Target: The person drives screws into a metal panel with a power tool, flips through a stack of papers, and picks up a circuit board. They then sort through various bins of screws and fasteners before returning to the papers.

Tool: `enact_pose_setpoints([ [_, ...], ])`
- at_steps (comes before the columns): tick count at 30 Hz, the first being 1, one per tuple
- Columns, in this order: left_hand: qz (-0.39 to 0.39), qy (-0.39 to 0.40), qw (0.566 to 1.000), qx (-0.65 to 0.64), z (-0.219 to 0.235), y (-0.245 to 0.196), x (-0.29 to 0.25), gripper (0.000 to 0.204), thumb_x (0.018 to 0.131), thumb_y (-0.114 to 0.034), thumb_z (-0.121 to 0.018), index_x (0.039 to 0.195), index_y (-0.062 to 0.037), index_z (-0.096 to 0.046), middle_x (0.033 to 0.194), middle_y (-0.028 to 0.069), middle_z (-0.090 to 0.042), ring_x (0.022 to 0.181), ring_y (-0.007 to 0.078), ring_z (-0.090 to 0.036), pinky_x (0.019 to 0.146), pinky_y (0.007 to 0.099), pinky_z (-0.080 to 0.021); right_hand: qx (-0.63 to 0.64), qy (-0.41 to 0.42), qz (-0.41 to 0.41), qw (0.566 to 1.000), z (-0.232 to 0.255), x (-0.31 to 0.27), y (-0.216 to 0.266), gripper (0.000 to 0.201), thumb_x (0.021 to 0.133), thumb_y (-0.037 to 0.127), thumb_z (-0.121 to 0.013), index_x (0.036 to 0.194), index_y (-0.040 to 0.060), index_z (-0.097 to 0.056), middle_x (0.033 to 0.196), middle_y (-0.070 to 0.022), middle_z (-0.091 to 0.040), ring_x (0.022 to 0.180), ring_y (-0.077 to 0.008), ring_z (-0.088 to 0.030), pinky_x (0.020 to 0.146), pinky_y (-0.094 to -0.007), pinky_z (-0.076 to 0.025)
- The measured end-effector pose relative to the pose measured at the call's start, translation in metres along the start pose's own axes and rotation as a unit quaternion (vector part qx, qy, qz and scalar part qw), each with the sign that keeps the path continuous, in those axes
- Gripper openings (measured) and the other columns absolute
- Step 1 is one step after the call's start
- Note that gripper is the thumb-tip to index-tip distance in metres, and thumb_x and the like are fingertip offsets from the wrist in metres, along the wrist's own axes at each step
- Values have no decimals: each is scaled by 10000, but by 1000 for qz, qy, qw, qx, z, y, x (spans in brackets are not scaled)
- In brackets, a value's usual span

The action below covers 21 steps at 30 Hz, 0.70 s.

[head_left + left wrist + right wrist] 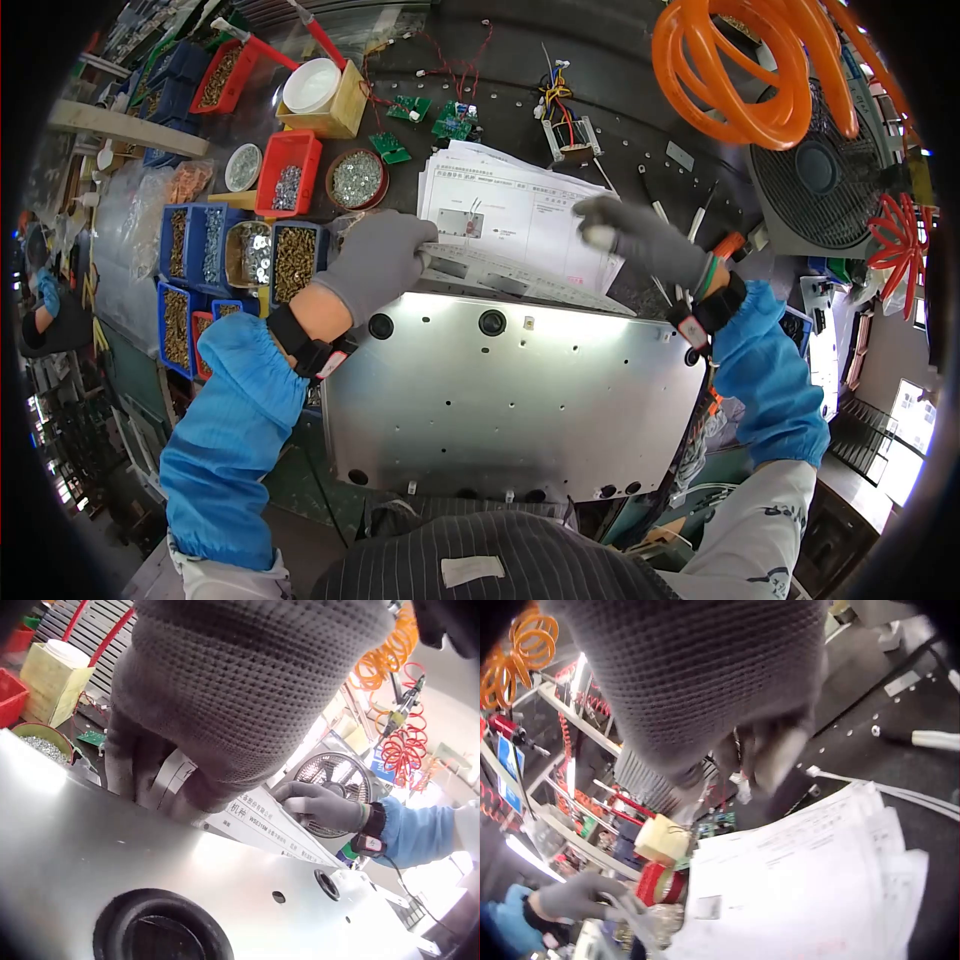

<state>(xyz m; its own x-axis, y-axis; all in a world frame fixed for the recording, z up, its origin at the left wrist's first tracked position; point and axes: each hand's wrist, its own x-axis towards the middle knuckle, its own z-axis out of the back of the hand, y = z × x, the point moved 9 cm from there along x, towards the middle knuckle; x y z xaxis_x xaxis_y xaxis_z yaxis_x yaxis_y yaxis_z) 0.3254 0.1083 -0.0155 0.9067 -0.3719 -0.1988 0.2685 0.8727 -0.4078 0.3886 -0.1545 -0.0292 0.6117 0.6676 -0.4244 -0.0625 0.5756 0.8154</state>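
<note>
My gloved left hand (385, 255) pinches the near left edge of a printed sheet (520, 277), which is raised and tilted behind the metal panel. In the left wrist view, the sheet (262, 825) shows between the gloved fingers. A pile of printed papers (515, 200) lies behind it on the dark bench. My gloved right hand (645, 243) hovers at the pile's right side, fingers loosely bent and nothing seen in them. The large silver metal panel (515, 400), with holes and black rubber grommets (492, 321), stands between my body and the papers.
Parts bins (290, 175) and blue trays (185, 240) of small hardware stand at the left. Green circuit boards (455, 120) and a wired component (570, 135) lie behind the papers. An orange coiled hose (700, 90) and a black fan (820, 165) are at the right.
</note>
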Motion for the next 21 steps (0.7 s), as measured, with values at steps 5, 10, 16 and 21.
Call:
enact_pose_setpoints([
  [5,52,5,997,-62,7,-2,6,225,818,-146,-678,1014,-42,-711,884,187,-687,870,380,-666,793,462,-521,-125,68,-59,988,-38,2,8,495,896,331,-650,1313,79,-568,1148,-173,-681,1064,-324,-656,927,-400,-502],
  [10,86,12,985,-149,9,7,0,326,825,-184,-694,1129,-68,-679,1041,164,-688,932,342,-671,836,428,-513,-193,-8,-44,980,-13,14,-23,354,835,130,-586,1171,62,-672,1039,-198,-701,967,-335,-683,854,-398,-538],
  [16,40,24,993,-112,5,21,-6,440,856,-234,-660,1270,-94,-609,1199,139,-650,1026,334,-658,924,428,-505,-302,-57,-78,948,19,38,-80,402,842,84,-533,1222,54,-659,1103,-211,-690,1025,-356,-666,892,-407,-528],
  [21,30,70,996,-35,-9,13,2,446,855,-274,-652,1273,-123,-614,1367,135,-559,1126,343,-620,996,438,-468,-303,-19,-96,948,-1,49,-80,396,881,80,-515,1251,58,-653,1153,-213,-678,1076,-378,-641,948,-401,-504],
])
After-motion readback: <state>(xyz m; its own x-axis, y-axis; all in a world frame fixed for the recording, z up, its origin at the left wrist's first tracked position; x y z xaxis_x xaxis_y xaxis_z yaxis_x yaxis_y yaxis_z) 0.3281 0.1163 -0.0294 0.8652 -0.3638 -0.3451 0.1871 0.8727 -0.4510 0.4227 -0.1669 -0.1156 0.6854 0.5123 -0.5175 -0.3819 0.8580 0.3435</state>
